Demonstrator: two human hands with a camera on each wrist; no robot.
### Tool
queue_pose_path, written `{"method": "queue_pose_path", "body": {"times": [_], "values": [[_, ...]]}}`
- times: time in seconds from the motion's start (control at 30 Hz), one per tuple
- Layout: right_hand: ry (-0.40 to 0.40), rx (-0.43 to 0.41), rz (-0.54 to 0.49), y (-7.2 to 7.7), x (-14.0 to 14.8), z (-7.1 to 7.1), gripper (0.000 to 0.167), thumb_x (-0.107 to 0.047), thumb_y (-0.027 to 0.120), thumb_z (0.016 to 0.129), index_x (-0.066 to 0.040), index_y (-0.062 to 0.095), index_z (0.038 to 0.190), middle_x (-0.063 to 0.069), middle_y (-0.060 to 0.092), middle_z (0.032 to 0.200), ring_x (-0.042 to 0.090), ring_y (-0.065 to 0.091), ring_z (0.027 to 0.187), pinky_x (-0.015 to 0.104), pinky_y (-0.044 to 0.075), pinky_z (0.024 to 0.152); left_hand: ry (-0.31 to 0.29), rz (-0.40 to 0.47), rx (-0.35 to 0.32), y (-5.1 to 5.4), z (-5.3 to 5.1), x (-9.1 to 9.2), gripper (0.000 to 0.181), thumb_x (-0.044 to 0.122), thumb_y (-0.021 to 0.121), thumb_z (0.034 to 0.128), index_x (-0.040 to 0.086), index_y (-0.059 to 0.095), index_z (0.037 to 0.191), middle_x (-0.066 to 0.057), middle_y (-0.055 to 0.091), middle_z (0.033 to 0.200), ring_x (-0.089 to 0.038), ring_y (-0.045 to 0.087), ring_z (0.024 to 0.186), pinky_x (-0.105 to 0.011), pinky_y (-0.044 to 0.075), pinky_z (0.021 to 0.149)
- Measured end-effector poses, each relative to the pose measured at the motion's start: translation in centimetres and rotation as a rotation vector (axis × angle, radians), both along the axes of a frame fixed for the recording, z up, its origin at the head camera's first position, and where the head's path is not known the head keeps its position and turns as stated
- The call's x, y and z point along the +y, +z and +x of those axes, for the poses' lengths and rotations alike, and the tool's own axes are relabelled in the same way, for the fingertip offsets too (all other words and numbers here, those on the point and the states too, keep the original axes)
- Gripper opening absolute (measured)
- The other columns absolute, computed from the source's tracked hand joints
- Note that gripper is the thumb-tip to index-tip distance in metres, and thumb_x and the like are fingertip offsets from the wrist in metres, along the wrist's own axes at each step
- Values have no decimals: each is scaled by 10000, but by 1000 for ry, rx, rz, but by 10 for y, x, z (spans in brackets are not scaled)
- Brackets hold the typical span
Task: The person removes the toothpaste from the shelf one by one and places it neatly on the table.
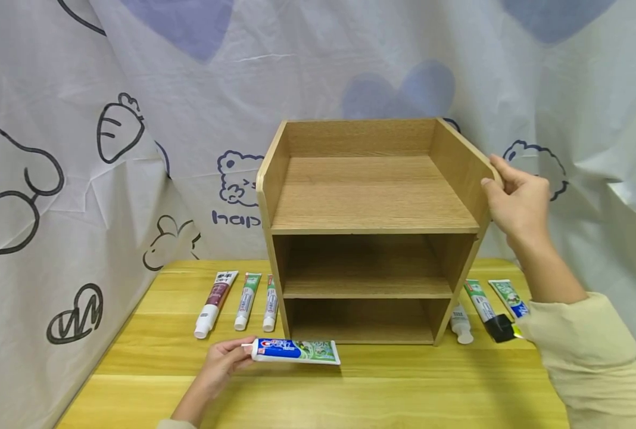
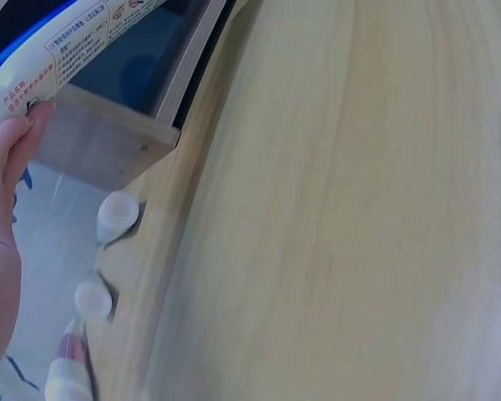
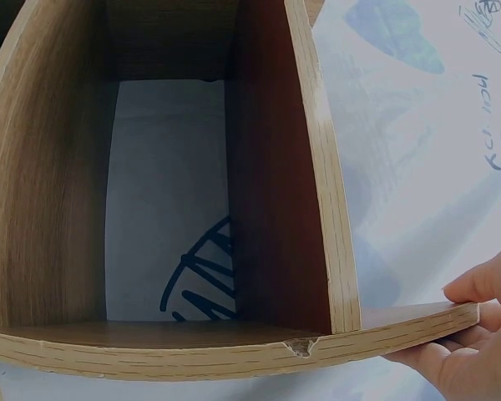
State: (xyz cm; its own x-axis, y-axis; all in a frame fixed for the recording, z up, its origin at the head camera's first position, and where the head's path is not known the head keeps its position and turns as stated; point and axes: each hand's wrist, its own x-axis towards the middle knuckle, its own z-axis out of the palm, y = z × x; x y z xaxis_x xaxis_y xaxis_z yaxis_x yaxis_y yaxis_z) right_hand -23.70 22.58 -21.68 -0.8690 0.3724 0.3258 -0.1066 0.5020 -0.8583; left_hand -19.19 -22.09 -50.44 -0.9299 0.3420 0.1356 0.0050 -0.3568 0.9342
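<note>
My left hand [image 1: 218, 366] pinches a blue, green and white toothpaste tube [image 1: 299, 351] by its cap end. The tube lies level in front of the shelf's lower edge, its flat end to the right. The left wrist view shows the printed white side of the tube [image 2: 75, 50] above the fingers. With thumb and fingers, my right hand [image 1: 521, 199] grips the upper front edge of the right side panel of a wooden shelf [image 1: 371, 190]. The right wrist view has that hand [image 3: 476, 347] around the panel's edge, which shows a chip.
Left of the shelf lie a maroon and white tube [image 1: 216, 304] and two green and white tubes, one [image 1: 247, 301] beside the other. On the right are a white-capped tube [image 1: 460, 325], a green tube [image 1: 479, 298] and a green-blue tube [image 1: 510, 297]. A patterned cloth [image 1: 307, 65] hangs behind.
</note>
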Motion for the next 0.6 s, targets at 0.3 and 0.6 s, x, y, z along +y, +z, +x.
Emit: {"method": "queue_pose_path", "body": {"times": [0.3, 0.6], "values": [[-3, 1, 4, 0, -1, 1, 456, -155, 460, 938, -141, 393, 1388, 84, 385, 1420, 238, 464, 1243, 311, 442, 970, 12, 12, 25, 0, 2, -19, 496, -116, 366, 900, 222, 718, 991, 64, 718, 970, -52, 673, 864, -180, 546, 778], [-28, -8, 7, 0, -1, 0, 452, -153, 470, 934, -164, 400, 1381, 62, 385, 1418, 220, 468, 1239, 278, 444, 969, 59, 36, 15, -1, 10, -36, 494, -115, 353, 911, 205, 721, 990, 70, 715, 982, -50, 670, 870, -171, 545, 771]]}}
